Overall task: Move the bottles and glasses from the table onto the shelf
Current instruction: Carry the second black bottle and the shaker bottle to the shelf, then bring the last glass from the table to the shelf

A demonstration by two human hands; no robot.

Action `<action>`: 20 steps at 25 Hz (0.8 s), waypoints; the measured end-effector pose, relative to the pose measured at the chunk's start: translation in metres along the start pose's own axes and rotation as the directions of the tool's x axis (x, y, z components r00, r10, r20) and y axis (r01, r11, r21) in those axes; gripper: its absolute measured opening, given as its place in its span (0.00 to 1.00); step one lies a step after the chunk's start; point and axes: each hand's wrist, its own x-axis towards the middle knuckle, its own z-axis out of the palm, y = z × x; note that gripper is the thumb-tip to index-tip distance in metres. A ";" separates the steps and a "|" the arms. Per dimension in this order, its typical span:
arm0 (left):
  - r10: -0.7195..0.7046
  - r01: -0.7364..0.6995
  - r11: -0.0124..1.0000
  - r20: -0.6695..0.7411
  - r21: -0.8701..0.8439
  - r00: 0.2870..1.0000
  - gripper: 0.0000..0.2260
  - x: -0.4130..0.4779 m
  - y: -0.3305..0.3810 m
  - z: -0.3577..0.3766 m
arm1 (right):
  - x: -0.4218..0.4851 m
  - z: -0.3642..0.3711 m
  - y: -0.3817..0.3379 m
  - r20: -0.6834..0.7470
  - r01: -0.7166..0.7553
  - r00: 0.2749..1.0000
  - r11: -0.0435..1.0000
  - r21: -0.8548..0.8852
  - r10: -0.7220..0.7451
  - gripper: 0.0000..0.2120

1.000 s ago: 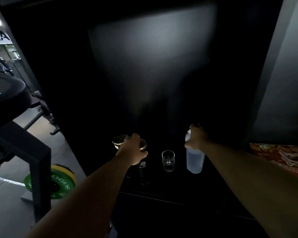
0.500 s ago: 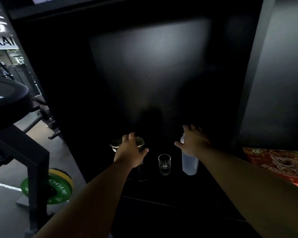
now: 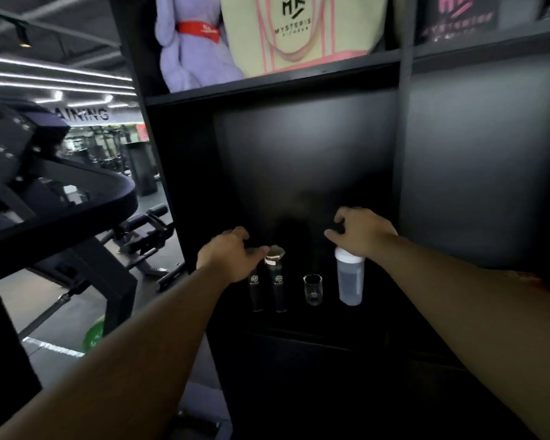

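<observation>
Two slim dark bottles with a white logo stand side by side on the black shelf (image 3: pixel 356 325): one (image 3: pixel 255 290) partly under my left hand, the other (image 3: pixel 277 284) with a pale cap. A small clear glass (image 3: pixel 312 289) stands right of them, then a translucent shaker bottle (image 3: pixel 350 279) with a white lid. My left hand (image 3: pixel 231 254) hovers over the left dark bottle, fingers apart, holding nothing. My right hand (image 3: pixel 361 231) is lifted just above and behind the shaker's lid, fingers spread.
An upper shelf holds a purple folded towel (image 3: pixel 188 49) with a red band and a cream tote bag (image 3: pixel 299 30). A black upright panel (image 3: pixel 402 138) bounds the compartment on the right. Black gym equipment (image 3: pixel 61 198) and a green weight plate (image 3: pixel 92 338) stand at left.
Both hands have let go: the left came off the dark bottles' tops, the right lifted off the shaker bottle. The view has tilted up, showing the upper shelf.
</observation>
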 end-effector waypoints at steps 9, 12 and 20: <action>0.296 -0.291 0.943 0.007 -0.161 0.955 0.29 -0.165 0.025 -0.064 | -0.289 -0.106 0.007 -0.168 -0.374 0.922 0.913 -0.161 0.348 0.22; 0.415 -0.398 0.882 0.016 -0.253 0.910 0.28 -0.232 0.075 -0.071 | -0.397 -0.139 0.007 -0.178 -0.482 0.874 0.853 -0.201 0.452 0.21; 0.725 -0.605 0.623 0.075 -0.495 0.685 0.24 -0.414 0.295 -0.061 | -0.679 -0.267 0.069 -0.361 -0.783 0.620 0.582 -0.221 0.697 0.23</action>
